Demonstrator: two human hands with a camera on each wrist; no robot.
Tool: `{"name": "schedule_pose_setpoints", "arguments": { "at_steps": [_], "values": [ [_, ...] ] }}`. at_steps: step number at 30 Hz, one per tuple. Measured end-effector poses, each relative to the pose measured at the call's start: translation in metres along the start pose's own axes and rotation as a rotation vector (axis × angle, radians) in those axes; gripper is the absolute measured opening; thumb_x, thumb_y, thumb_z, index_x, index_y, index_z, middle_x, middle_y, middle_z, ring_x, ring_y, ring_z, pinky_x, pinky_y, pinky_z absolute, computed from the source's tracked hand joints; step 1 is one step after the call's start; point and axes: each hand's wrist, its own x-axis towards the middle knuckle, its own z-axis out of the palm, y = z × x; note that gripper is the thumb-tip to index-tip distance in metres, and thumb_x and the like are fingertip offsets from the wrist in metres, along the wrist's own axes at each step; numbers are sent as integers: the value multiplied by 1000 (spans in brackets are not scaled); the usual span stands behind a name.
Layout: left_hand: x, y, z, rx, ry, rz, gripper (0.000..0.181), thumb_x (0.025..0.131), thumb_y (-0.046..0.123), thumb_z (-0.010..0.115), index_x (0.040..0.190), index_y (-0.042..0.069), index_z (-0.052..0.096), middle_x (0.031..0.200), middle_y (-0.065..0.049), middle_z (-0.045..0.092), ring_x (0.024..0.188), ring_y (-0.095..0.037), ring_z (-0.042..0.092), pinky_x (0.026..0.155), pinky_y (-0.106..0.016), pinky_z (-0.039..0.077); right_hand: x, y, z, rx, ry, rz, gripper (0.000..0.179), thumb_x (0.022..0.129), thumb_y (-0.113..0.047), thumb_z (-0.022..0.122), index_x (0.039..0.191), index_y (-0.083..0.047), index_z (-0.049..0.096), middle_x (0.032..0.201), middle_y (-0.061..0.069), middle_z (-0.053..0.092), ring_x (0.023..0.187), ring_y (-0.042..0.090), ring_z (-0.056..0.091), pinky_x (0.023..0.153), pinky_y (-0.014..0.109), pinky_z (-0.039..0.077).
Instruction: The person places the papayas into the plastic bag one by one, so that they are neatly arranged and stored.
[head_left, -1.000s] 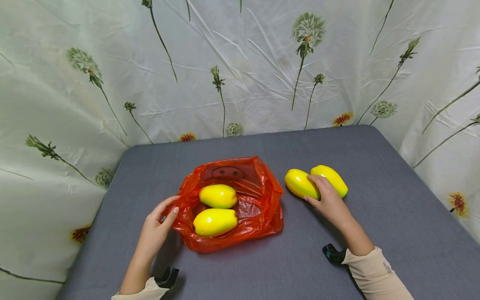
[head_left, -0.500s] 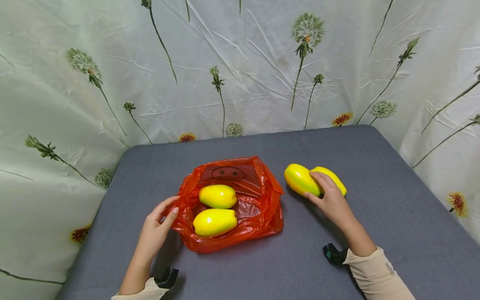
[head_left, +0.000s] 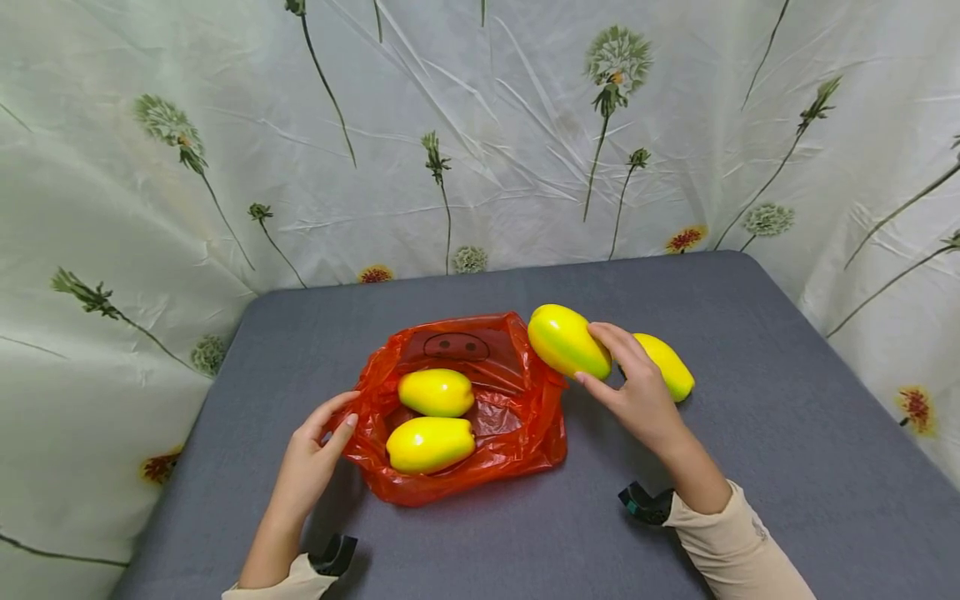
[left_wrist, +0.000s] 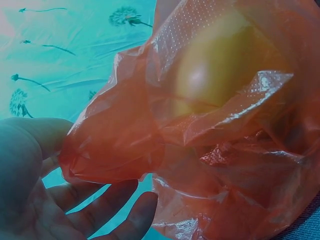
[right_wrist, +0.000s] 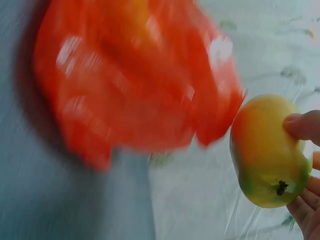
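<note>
My right hand grips a glossy yellow papaya between thumb and fingers, raised at the red bag's right rim. In the right wrist view, that papaya shows a dark stem spot and green and orange tints. My left hand pinches the left edge of the red plastic bag, whose mouth gapes upward. Inside lie two more papayas, one farther and one nearer. The left wrist view shows the thumb and fingers on the bag's edge, with a papaya showing through the film.
Another papaya lies on the grey table, partly behind my right hand. A pale curtain printed with dandelions hangs behind and around the table. Black wrist devices stick out at both sleeves.
My right hand has lifted the papaya off the table from beside the other one and carried it left to the bag. The left hand and the bag have stayed put.
</note>
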Motion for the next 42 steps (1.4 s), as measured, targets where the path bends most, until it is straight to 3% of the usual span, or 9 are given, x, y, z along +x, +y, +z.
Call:
{"name": "schedule_pose_setpoints", "arguments": {
  "at_steps": [9, 17, 27, 31, 42],
  "values": [
    [1, 0, 0, 4, 2, -3, 35, 90, 16, 55, 124, 9, 52, 120, -10, 54, 93, -6, 50, 69, -18, 47, 18, -36, 27, 146, -84, -132, 61, 72, -4, 74, 126, 0, 48, 128, 12, 44, 115, 24, 43, 92, 31, 38],
    [1, 1, -1, 8, 4, 0, 35, 90, 17, 55, 124, 9, 53, 120, -10, 54, 94, -5, 50, 70, -17, 47, 32, -57, 54, 179, -178, -197, 58, 75, -11, 73, 126, 0, 48, 127, 13, 45, 116, 23, 41, 94, 36, 36],
    [0, 1, -1, -3, 2, -12, 35, 91, 18, 54, 124, 9, 52, 121, -10, 53, 97, -6, 50, 72, -16, 46, 46, -57, 83, 128, -303, -109, 52, 79, -14, 70, 125, 1, 49, 127, 13, 47, 116, 22, 42, 93, 35, 37],
    [-1, 5, -1, -7, 4, -14, 34, 90, 15, 54, 124, 8, 52, 121, -12, 53, 96, -4, 50, 72, -15, 46, 50, -56, 88, 131, -336, -45, 51, 80, -16, 69, 125, -1, 50, 127, 11, 48, 115, 21, 43, 92, 34, 38],
    [0, 0, -1, 14, 3, -11, 35, 91, 22, 54, 123, 10, 53, 120, -7, 53, 98, -8, 50, 73, -17, 46, 59, -53, 96, 136, -411, 15, 48, 83, -16, 66, 126, -3, 49, 127, 9, 49, 116, 19, 44, 92, 31, 38]
  ]
}}
